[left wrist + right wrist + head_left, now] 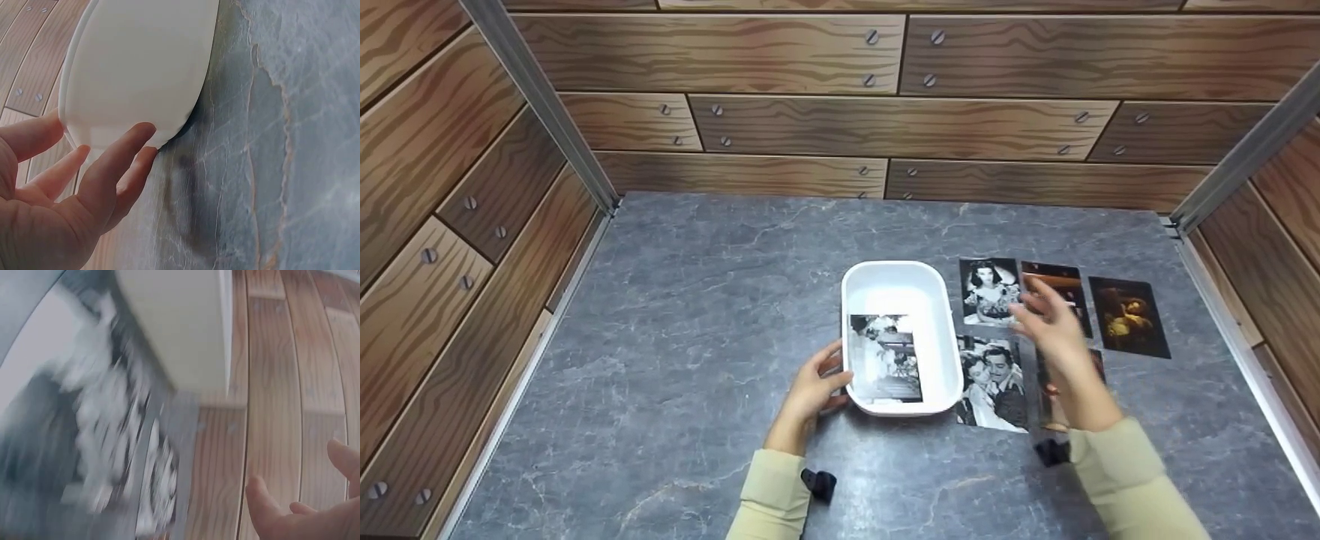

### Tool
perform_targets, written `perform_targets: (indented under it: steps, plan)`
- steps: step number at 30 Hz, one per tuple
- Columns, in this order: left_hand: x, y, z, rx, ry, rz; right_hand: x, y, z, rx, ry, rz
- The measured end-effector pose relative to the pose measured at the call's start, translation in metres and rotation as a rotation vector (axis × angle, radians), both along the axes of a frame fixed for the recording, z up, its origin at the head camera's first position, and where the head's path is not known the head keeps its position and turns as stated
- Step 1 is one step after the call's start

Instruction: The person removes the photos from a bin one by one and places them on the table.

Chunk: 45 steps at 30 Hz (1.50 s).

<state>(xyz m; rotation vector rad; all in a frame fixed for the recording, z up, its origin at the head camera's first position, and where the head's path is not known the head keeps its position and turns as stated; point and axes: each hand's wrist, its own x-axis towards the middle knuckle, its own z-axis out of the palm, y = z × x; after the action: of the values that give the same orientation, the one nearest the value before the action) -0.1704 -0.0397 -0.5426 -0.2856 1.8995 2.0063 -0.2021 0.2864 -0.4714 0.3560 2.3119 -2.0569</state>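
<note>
A white rectangular tray (937, 300) stands mid-table with one black-and-white photo (885, 358) lying inside it. My left hand (817, 386) rests against the tray's near left corner; in the left wrist view its straight fingers (132, 147) touch the tray's outer wall (140, 62). My right hand (1050, 322) hovers, blurred and empty, above photos laid to the right of the tray. Below it are a couple's photo (994, 382), a woman's portrait (988, 291) and two dark prints (1129, 315). The right wrist view is blurred, showing the tray wall (180, 326) and my spread fingers (264, 500).
Wood-patterned panels (885, 127) wall the grey marbled table (697, 300) at the back and both sides, with metal posts in the corners. One more photo (1099, 367) lies partly hidden under my right wrist. Bare table lies left of the tray.
</note>
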Motion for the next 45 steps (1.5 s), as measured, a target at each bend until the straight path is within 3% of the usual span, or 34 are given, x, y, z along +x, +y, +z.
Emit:
perform_targets:
  steps: [3, 7, 14, 21, 29, 40, 45]
  plan:
    - [0.0, 0.0, -0.001, 0.002, 0.004, -0.001, -0.004, -0.025, 0.0, -0.032, 0.009, 0.059]
    - [0.001, -0.001, 0.0, 0.009, 0.01, -0.003, -0.005, -0.059, -0.004, 0.002, 0.004, 0.131]
    - [0.001, -0.001, 0.002, 0.024, 0.005, -0.004, -0.001, -0.105, -0.024, -0.012, -0.064, 0.245]
    - [0.001, 0.003, -0.001, 0.032, -0.005, -0.007, 0.005, -0.119, -0.042, 0.084, -0.172, 0.22]
    - [0.001, 0.0, 0.001, 0.05, 0.003, -0.004, -0.001, -0.126, -0.054, 0.006, -0.317, 0.233]
    - [0.0, -0.001, -0.001, 0.053, 0.006, -0.001, -0.01, -0.138, -0.064, 0.2, -0.291, 0.184]
    - [0.0, -0.001, -0.001, 0.022, 0.014, 0.003, -0.008, -0.141, -0.065, 0.193, -0.28, 0.16]
